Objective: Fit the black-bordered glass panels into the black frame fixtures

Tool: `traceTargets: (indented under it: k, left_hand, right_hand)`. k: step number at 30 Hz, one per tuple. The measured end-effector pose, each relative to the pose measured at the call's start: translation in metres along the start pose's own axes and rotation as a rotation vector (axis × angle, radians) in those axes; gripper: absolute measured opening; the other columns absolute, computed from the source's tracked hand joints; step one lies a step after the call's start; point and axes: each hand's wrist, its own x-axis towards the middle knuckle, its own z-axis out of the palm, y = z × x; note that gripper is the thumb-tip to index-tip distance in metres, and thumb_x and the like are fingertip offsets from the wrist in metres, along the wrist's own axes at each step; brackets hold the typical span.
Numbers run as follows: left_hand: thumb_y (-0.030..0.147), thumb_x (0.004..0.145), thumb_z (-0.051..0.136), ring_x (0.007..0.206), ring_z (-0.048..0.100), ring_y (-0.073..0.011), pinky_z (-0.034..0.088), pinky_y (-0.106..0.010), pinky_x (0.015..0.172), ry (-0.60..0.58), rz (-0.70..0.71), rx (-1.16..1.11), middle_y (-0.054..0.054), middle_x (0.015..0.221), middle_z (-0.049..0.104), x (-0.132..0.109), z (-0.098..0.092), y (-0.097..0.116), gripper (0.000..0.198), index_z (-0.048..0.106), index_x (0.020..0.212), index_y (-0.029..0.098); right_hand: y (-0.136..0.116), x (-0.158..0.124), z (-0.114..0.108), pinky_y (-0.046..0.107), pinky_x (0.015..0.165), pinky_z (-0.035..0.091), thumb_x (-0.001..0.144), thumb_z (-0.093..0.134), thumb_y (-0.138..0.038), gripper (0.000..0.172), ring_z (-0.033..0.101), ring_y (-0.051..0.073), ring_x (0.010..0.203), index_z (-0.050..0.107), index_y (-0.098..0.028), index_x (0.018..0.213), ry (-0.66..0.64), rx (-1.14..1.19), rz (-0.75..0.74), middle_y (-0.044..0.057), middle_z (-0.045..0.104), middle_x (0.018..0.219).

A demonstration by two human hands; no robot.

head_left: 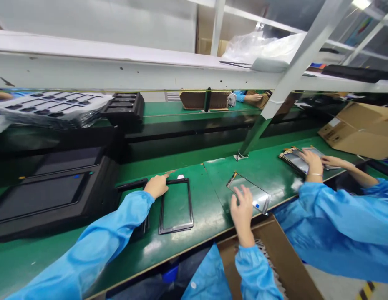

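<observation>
My left hand (156, 186) is over the green bench by the top edge of a thin black rectangular frame (190, 204). Its index finger stretches forward; the other fingers are mostly tucked out of sight. A second black frame (131, 184) lies partly under my left sleeve. My right hand (242, 208), fingers spread and slightly blurred, hovers at a clear rectangular screen panel (259, 197) with a blue tab; whether it touches the panel I cannot tell. A small white round piece (180, 177) sits just behind the frame.
Black foam trays with dark screens (40, 196) stand at left. A co-worker's hands (313, 162) handle stacked panels (291, 158) at right. An open cardboard box (284, 254) is below the bench edge, another carton (363, 129) at far right. A slanted post (255, 135) rises from the bench.
</observation>
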Motion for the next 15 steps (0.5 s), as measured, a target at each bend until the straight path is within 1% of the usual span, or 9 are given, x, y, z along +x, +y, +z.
traceTargets:
  k: [1, 2, 3, 5, 7, 9, 11, 13, 15]
  left_hand:
    - [0.035, 0.102, 0.070, 0.112, 0.071, -0.0264, 0.061, -0.048, 0.095, 0.001, -0.006, -0.042, -0.011, 0.131, 0.070, 0.000, -0.002, -0.001, 0.032, 0.068, 0.129, 0.018]
    - [0.035, 0.102, 0.070, 0.108, 0.072, -0.0250, 0.061, -0.046, 0.094, 0.005, -0.010, -0.093, -0.010, 0.126, 0.072, -0.001, -0.005, -0.002, 0.030, 0.069, 0.126, 0.017]
    - [0.034, 0.101, 0.071, 0.100, 0.074, -0.0234, 0.062, -0.044, 0.091, 0.011, -0.014, -0.152, -0.009, 0.118, 0.075, -0.003, -0.008, -0.003, 0.027, 0.071, 0.122, 0.017]
    - [0.030, 0.096, 0.075, 0.080, 0.076, -0.0210, 0.064, -0.038, 0.080, 0.031, -0.017, -0.301, -0.004, 0.093, 0.077, -0.011, -0.014, -0.004, 0.023, 0.075, 0.115, 0.017]
    - [0.026, 0.090, 0.075, 0.068, 0.074, -0.0204, 0.063, -0.033, 0.068, 0.058, -0.005, -0.482, 0.000, 0.076, 0.073, -0.022, -0.019, -0.005, 0.028, 0.078, 0.117, 0.019]
    - [0.027, 0.087, 0.073, 0.070, 0.075, -0.0206, 0.063, -0.029, 0.061, 0.088, 0.018, -0.667, 0.000, 0.076, 0.071, -0.037, -0.021, -0.006, 0.038, 0.078, 0.125, 0.021]
    - [0.032, 0.086, 0.073, 0.077, 0.074, -0.0199, 0.064, -0.028, 0.061, 0.117, 0.037, -0.826, -0.002, 0.084, 0.071, -0.055, -0.021, -0.007, 0.047, 0.076, 0.132, 0.023]
    - [0.038, 0.084, 0.076, 0.078, 0.073, -0.0187, 0.065, -0.028, 0.063, 0.142, 0.039, -0.944, -0.002, 0.089, 0.069, -0.072, -0.019, -0.009, 0.054, 0.074, 0.135, 0.023]
    - [0.040, 0.080, 0.080, 0.077, 0.072, -0.0178, 0.064, -0.026, 0.061, 0.141, 0.030, -1.072, -0.002, 0.091, 0.068, -0.090, -0.015, -0.008, 0.058, 0.074, 0.135, 0.023]
  right_hand:
    - [0.011, 0.011, -0.013, 0.069, 0.128, 0.018, 0.096, 0.052, -0.054, 0.059, 0.031, 0.043, 0.159, 0.075, -0.011, 0.130, -0.006, -0.056, 0.004, 0.024, 0.053, 0.160]
    - [0.021, 0.018, -0.025, 0.072, 0.127, 0.014, 0.093, 0.055, -0.055, 0.062, 0.028, 0.046, 0.159, 0.074, -0.011, 0.132, -0.033, -0.101, 0.001, 0.025, 0.052, 0.161]
    - [0.029, 0.021, -0.036, 0.074, 0.126, 0.014, 0.091, 0.059, -0.057, 0.063, 0.029, 0.048, 0.159, 0.074, -0.011, 0.133, -0.071, -0.136, -0.007, 0.024, 0.053, 0.161]
    - [0.038, 0.013, -0.053, 0.074, 0.125, 0.019, 0.087, 0.065, -0.057, 0.063, 0.036, 0.049, 0.155, 0.075, -0.015, 0.133, -0.169, -0.181, -0.041, 0.021, 0.056, 0.159]
    - [0.041, -0.006, -0.066, 0.070, 0.125, 0.026, 0.082, 0.073, -0.054, 0.062, 0.042, 0.047, 0.154, 0.075, -0.021, 0.134, -0.262, -0.202, -0.088, 0.014, 0.057, 0.160]
    - [0.040, -0.027, -0.077, 0.066, 0.126, 0.031, 0.076, 0.080, -0.048, 0.061, 0.047, 0.044, 0.152, 0.076, -0.028, 0.134, -0.330, -0.211, -0.126, 0.008, 0.059, 0.159]
    - [0.037, -0.043, -0.089, 0.062, 0.125, 0.036, 0.078, 0.078, -0.042, 0.052, 0.055, 0.042, 0.146, 0.079, -0.032, 0.130, -0.353, -0.209, -0.147, 0.005, 0.066, 0.151]
    - [0.032, -0.052, -0.102, 0.059, 0.120, 0.045, 0.085, 0.070, -0.038, 0.040, 0.065, 0.039, 0.137, 0.082, -0.035, 0.123, -0.334, -0.196, -0.153, 0.003, 0.076, 0.138]
    - [0.022, -0.056, -0.113, 0.057, 0.112, 0.054, 0.089, 0.065, -0.036, 0.034, 0.074, 0.037, 0.123, 0.084, -0.036, 0.117, -0.280, -0.177, -0.150, 0.003, 0.082, 0.124]
